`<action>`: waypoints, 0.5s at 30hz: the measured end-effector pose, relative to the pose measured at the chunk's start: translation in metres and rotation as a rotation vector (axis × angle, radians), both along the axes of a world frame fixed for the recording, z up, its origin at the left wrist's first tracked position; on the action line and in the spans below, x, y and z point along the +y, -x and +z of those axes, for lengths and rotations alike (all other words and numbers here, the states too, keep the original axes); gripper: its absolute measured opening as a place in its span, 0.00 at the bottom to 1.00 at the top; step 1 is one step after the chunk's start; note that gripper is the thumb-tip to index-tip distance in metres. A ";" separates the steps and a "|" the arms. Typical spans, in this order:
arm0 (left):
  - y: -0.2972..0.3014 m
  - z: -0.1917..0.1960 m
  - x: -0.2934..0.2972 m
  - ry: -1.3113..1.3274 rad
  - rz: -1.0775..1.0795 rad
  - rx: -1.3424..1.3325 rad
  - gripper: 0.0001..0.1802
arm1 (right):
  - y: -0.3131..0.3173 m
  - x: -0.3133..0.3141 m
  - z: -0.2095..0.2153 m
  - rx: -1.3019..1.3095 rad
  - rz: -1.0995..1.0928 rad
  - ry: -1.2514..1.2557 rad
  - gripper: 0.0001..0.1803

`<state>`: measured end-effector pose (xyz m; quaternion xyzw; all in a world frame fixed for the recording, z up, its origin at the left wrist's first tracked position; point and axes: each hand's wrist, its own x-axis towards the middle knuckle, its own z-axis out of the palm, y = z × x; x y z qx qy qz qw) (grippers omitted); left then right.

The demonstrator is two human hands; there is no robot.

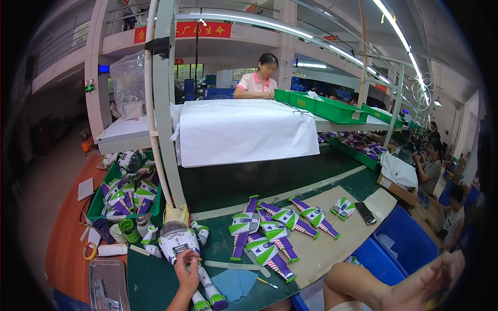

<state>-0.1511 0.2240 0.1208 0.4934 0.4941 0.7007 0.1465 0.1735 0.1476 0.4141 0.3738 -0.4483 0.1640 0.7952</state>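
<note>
A white, green and purple toy astronaut figure (177,242) lies on the green tabletop with its legs toward me. My left hand (188,267) rests on its torso, fingers curled against the lower chest and side. Far out at the right edge, my right hand (433,277) is raised over the blue bins, away from the figure. Its fingers are loosely bent and apart, partly lost in the dark rim. Several winged toy backpacks (275,233), purple with striped wings, lie right of the figure. A blue cloth (234,284) and a thin brush (267,282) lie nearer.
A green crate (96,207) of winged parts stands left, beside small jars (128,230) and a clear tray (108,280). Blue bins (404,238) stand at right. A dark phone-like object (365,213) lies on cardboard. A white-draped shelf (249,132) overhangs the bench; a person (257,83) works behind.
</note>
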 end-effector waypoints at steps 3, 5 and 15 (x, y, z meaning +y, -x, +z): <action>-0.002 -0.001 0.000 -0.017 -0.011 0.007 0.15 | 0.032 -0.011 0.010 -0.266 0.158 0.272 0.11; 0.003 0.001 -0.002 -0.011 0.010 0.009 0.15 | 0.055 -0.009 0.014 -0.533 0.347 0.555 0.15; 0.001 0.002 0.003 -0.009 -0.008 -0.003 0.14 | 0.045 0.008 -0.003 -0.757 0.446 0.364 0.16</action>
